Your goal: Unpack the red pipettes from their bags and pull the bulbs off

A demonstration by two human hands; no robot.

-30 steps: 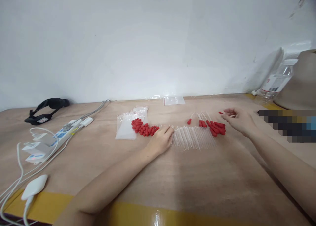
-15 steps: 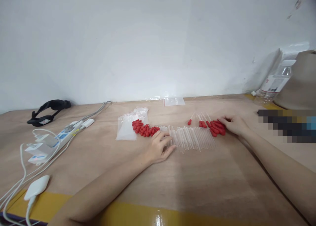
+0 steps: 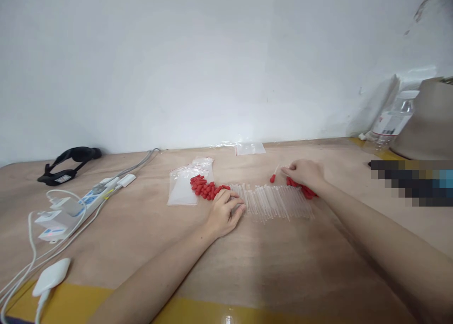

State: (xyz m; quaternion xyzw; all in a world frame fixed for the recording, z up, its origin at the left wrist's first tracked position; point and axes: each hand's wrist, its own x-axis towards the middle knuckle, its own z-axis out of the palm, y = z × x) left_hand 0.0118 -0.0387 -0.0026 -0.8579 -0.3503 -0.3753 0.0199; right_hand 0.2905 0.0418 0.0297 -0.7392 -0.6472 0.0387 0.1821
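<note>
My left hand [image 3: 225, 214] rests on the table with curled fingers at the left end of a row of clear thin tubes [image 3: 272, 201]. Its thumb and fingertips come close together; whatever is between them is hidden. Just behind it lies a heap of loose red rubber bulbs [image 3: 203, 188]. My right hand [image 3: 304, 173] reaches over a group of red-bulbed droppers [image 3: 307, 192] and covers most of them. Its fingers point left and are drawn together, their contents not visible. A single dropper [image 3: 272, 178] with a red bulb lies just left of those fingertips.
Clear zip bags [image 3: 182, 187] lie left of the bulbs, another bag [image 3: 250, 148] by the wall. At left are a power strip [image 3: 94, 196] with cables, a white puck [image 3: 53, 277] and a black strap [image 3: 71, 166]. A plastic bottle [image 3: 392, 121] leans against a grey-brown container [image 3: 421, 119] at right.
My right hand has moved left from the right side of the red-bulbed droppers to above them, hiding several. My left hand has stayed nearly in place, its thumb closer to the fingers.
</note>
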